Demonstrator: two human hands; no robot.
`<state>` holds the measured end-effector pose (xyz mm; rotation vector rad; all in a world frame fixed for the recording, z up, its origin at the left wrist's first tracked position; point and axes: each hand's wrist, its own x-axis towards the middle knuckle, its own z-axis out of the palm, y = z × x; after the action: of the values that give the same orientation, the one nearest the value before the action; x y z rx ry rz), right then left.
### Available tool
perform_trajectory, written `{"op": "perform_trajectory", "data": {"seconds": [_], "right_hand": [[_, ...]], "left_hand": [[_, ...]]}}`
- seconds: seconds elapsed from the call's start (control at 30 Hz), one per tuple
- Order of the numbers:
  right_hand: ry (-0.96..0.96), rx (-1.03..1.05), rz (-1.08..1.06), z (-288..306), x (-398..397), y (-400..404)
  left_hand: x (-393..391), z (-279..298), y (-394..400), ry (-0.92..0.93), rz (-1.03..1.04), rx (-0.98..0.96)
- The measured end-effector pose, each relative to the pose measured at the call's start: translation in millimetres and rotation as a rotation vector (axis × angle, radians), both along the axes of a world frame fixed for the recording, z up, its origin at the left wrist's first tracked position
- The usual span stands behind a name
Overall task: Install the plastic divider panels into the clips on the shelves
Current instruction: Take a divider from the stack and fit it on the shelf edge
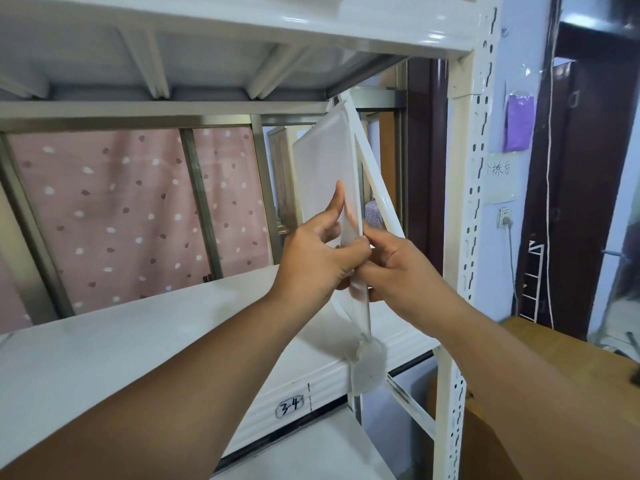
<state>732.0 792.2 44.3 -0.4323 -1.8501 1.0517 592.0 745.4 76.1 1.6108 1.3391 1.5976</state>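
The divider panel (325, 161), a thin, frosted, translucent plastic sheet with rounded corners, stands upright and nearly edge-on between two white metal shelves, near the right end of the rack. Its lower front corner sits at a cloudy plastic clip (367, 367) on the front lip of the lower shelf (138, 344), whose top is smooth and glossy; its top reaches towards the ribbed underside of the upper shelf (207, 46). The left hand (317, 258) pinches the panel's front edge, forefinger laid flat up its face and thumb pressed on the edge. The right hand (394, 268) closes on the same edge from the other side, touching the left. A slim white brace (377, 178) slants just behind. The perforated upright (476, 202) stands to the right.
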Motion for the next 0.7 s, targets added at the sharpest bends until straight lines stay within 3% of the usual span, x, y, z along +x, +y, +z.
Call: {"op": "perform_trajectory", "data": {"seconds": [0.37,0.7], "right_hand": [[0.01,0.002,-0.087,-10,0,3],[0.032,0.065,-0.095,-13,-5,-1]], "left_hand": [[3,-6,5,0.19,0.049,0.087],[0,-15,4,0.228,0.056,0.122]]}}
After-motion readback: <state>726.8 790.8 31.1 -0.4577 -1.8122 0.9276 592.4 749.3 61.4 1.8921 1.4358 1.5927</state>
